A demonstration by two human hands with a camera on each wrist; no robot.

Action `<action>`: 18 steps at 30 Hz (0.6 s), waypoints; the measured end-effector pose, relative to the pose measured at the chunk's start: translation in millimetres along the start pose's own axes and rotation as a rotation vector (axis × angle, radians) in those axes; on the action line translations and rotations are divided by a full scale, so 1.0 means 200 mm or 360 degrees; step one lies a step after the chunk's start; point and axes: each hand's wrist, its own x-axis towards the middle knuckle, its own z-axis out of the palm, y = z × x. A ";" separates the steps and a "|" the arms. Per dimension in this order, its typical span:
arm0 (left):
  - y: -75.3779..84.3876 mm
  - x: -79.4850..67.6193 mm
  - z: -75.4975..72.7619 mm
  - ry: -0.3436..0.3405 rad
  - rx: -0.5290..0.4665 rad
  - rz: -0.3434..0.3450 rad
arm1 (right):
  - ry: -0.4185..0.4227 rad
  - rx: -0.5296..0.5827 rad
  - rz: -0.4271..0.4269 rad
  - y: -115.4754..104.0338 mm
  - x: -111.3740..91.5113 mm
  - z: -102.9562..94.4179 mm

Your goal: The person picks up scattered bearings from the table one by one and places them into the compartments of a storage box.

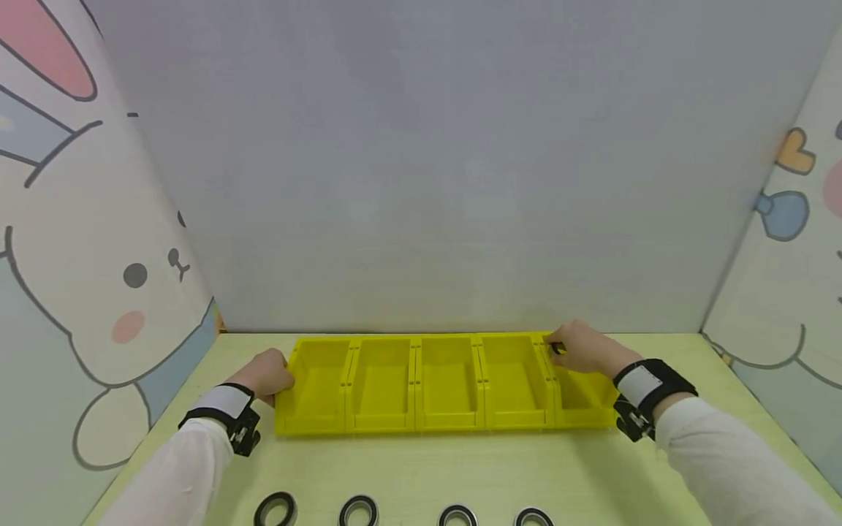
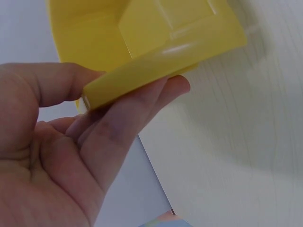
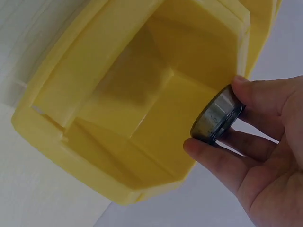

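A row of several joined yellow bins (image 1: 447,420) stands at the back of the table. At its left end my left hand (image 1: 266,374) pinches the side wall (image 2: 156,61), thumb on the inner side and fingers beneath the rim. My right hand (image 1: 584,346) is over the rightmost bin (image 3: 151,109). Between its thumb and fingertips it holds a ball bearing (image 3: 218,116), a metal ring with a dark edge, tilted above the bin's opening. The insides of the bins in the head view show only yellow plastic.
Along the table's near edge lie more bearings: one at the left (image 1: 275,509), a second (image 1: 358,510), a third (image 1: 457,515) and one farther right (image 1: 533,517). A grey wall (image 1: 460,183) rises behind the bins, and printed side panels (image 1: 99,292) flank the table.
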 end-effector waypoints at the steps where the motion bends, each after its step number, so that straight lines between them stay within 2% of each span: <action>1: 0.00 0.00 0.00 0.0000 0.0001 -0.0001 | 0.0002 -0.0017 0.0019 0.01 0.00 0.01; 3: 0.00 0.00 0.00 0.0003 -0.0002 -0.0006 | 0.0000 -0.0045 0.0037 0.03 0.01 0.04; 8: 0.01 0.00 0.00 0.0012 -0.0001 -0.0019 | 0.0061 -0.0083 -0.0020 0.09 0.02 0.14; 13: 0.02 0.00 0.00 0.0004 -0.0003 -0.0020 | 0.0099 -0.0056 0.0045 0.13 0.03 0.25; 18: 0.02 0.00 0.00 0.0013 -0.0005 -0.0008 | 0.0146 -0.0029 0.0044 0.13 0.02 0.30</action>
